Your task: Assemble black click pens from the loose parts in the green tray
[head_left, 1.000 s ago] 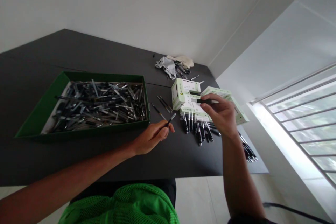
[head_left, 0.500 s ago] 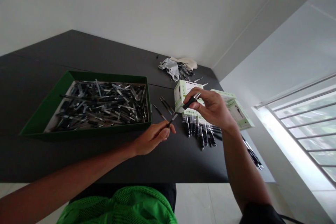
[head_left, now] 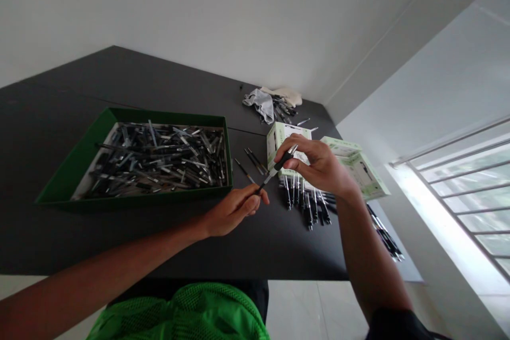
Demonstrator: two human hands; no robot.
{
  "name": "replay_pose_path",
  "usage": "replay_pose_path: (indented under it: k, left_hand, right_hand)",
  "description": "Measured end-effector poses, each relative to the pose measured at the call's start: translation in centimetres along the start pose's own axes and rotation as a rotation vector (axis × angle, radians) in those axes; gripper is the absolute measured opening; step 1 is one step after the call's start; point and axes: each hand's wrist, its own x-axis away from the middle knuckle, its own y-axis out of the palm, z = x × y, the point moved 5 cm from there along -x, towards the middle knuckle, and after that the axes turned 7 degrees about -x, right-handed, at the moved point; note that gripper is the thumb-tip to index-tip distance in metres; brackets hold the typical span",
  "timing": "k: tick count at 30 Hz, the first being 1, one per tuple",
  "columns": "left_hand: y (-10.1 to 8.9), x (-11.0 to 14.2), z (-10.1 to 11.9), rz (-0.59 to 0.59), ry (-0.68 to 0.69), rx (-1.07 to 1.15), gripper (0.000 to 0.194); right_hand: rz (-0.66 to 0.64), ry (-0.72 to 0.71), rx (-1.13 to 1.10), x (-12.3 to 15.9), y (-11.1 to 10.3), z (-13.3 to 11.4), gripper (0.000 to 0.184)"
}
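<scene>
My left hand [head_left: 237,208] is closed around the dark lower end of a pen barrel [head_left: 266,183], its clear part pointing up and right. Between thumb and fingers, my right hand [head_left: 321,166] pinches a black pen grip with a silver tip [head_left: 286,158]. The two pen parts line up and meet between my hands; whether they are joined I cannot tell. Three thin refills [head_left: 253,161] lie on the table just beyond my left hand. Below my right hand, several assembled-looking black and silver pens [head_left: 308,207] lie side by side.
A green box [head_left: 139,200] full of pen parts stands on the left of the dark table [head_left: 191,82]. Green-white cartons [head_left: 368,175] are at the right, with more pens [head_left: 384,236] beside them. Grey and cream gloves [head_left: 258,102] lie near the wall by loose pens.
My right hand has brought the grip piece down and left to the barrel in my left hand, closing the gap between them. The view has shifted slightly.
</scene>
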Motion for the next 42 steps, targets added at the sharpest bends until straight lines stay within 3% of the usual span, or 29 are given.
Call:
replay_pose_path:
  k: [7,23,31,38,42]
  left_hand:
    - [0.0,-0.1,0.1,-0.002,0.0,0.026,0.049]
    - [0.0,-0.2,0.5,-0.003,0.025,-0.002,0.046]
    - [0.0,-0.2,0.1,0.017,0.031,-0.006,0.047]
    - [0.3,-0.1,-0.1,0.015,0.028,-0.011,0.049]
    - [0.3,-0.1,0.1,0.016,0.032,-0.032,0.049]
  right_hand:
    - [-0.039,-0.05,-0.029,-0.2,1.0,0.0,0.028]
    - [-0.087,0.009,-0.018,0.9,1.7,0.2,0.03]
    - [-0.09,-0.009,-0.056,1.4,4.3,1.1,0.025]
    - [-0.023,0.043,-0.043,2.0,4.9,1.8,0.029]
    - [0.03,0.092,0.031,2.2,5.3,1.8,0.04]
